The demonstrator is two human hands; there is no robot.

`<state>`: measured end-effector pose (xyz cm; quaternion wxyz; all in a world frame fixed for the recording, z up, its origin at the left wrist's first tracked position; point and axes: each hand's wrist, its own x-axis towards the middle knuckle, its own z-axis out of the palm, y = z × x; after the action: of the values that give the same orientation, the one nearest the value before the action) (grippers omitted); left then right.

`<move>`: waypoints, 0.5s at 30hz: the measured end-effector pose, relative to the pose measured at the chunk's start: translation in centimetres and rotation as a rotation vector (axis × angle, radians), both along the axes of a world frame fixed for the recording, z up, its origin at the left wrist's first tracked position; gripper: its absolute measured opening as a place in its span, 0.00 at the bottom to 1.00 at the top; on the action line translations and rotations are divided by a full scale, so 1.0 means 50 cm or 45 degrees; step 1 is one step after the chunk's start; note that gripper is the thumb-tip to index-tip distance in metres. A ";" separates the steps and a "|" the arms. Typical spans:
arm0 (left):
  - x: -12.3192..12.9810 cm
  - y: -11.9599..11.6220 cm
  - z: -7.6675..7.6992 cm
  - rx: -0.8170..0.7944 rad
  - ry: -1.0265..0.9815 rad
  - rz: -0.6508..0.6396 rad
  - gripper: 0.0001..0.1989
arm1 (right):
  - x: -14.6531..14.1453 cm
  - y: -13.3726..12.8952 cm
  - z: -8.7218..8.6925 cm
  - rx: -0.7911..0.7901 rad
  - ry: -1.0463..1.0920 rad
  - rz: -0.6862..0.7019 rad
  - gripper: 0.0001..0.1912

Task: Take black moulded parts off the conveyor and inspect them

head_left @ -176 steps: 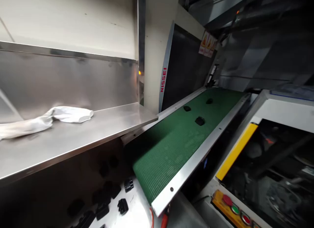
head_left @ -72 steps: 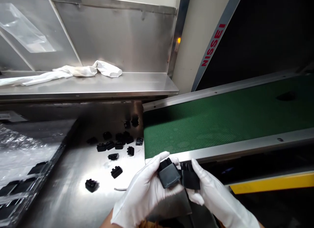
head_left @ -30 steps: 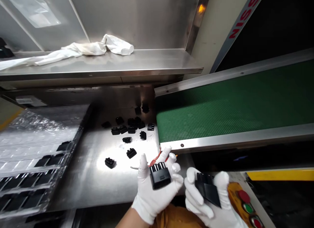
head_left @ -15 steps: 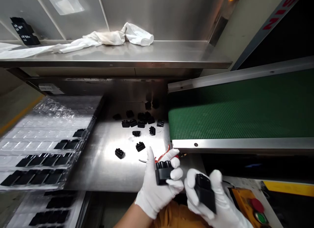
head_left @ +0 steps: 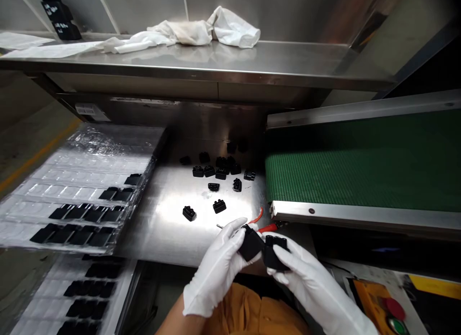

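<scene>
Gripping: gloved left hand point(head_left: 221, 263) pinches one black part point(head_left: 251, 244); gloved right hand point(head_left: 306, 275) holds a second black part point(head_left: 274, 254).
Held parts: at five o'clock of the view, side by side; whether they touch, I cannot tell.
Steel table point(head_left: 162, 241): loose black parts point(head_left: 219, 206) lie at eleven o'clock from the hands.
Plastic tray point(head_left: 77, 179): ten o'clock, partly filled with black pieces point(head_left: 80, 235).
Green belt point(head_left: 360, 167): two o'clock.

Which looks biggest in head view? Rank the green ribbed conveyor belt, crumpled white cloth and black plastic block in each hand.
1. Green ribbed conveyor belt
2. Crumpled white cloth
3. Black plastic block in left hand and black plastic block in right hand: too alike to rank.
</scene>
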<state>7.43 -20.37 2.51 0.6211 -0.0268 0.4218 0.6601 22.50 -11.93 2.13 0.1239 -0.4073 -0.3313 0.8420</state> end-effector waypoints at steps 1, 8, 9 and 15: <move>-0.010 -0.012 0.002 0.005 -0.018 -0.006 0.17 | -0.006 -0.003 -0.003 -0.014 -0.004 0.000 0.17; -0.058 -0.079 0.013 -0.102 0.090 -0.071 0.19 | -0.053 -0.051 -0.008 -0.105 0.013 0.074 0.14; -0.058 -0.088 0.013 -0.126 0.135 -0.054 0.19 | -0.058 -0.062 -0.008 -0.097 0.001 0.096 0.14; -0.025 -0.152 -0.002 -0.156 0.373 0.238 0.16 | -0.050 -0.114 -0.057 0.097 -0.083 0.266 0.20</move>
<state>6.18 -27.96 2.40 0.4863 -0.0073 0.5426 0.6849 19.98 -17.64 -0.73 0.0398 -0.3927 -0.4075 0.8235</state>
